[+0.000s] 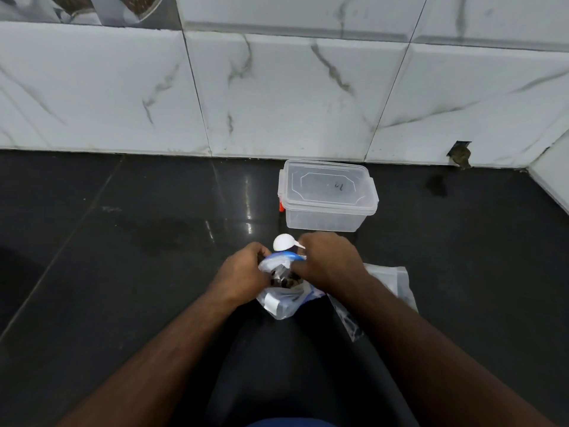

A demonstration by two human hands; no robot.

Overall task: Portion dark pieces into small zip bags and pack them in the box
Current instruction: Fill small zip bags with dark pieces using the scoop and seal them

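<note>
Down on the dark floor, right between the two hands, sits a clear zip bag (pixel 284 291) with a blue strip along its mouth, and dark pieces (pixel 283 280) show through the plastic near the top. It looks crumpled and soft, shiny where the light catches it, bulging a little lower down. The left hand (pixel 241 274) grips the near-left edge of the bag's mouth, fingers curled in on the plastic. The right hand (pixel 328 261) is curled too, at the right edge of the mouth, and it appears to hold a white scoop (pixel 285 242) by its handle, the bowl poking out just beyond the bag; whether those fingers also pinch the bag cannot be told.

By the look of it, this is the portioning step: the bag is being held open and worked at. The next move likely calls for steadying the limp mouth so nothing spills.

Just beside the right forearm lie more clear bags (pixel 389 288), flat on the floor. Farther out, near the marbled wall (pixel 277 87), stands the clear plastic box (pixel 328 200), lid on, with an orange bit at its left side. It would need opening before anything is packed.
</note>
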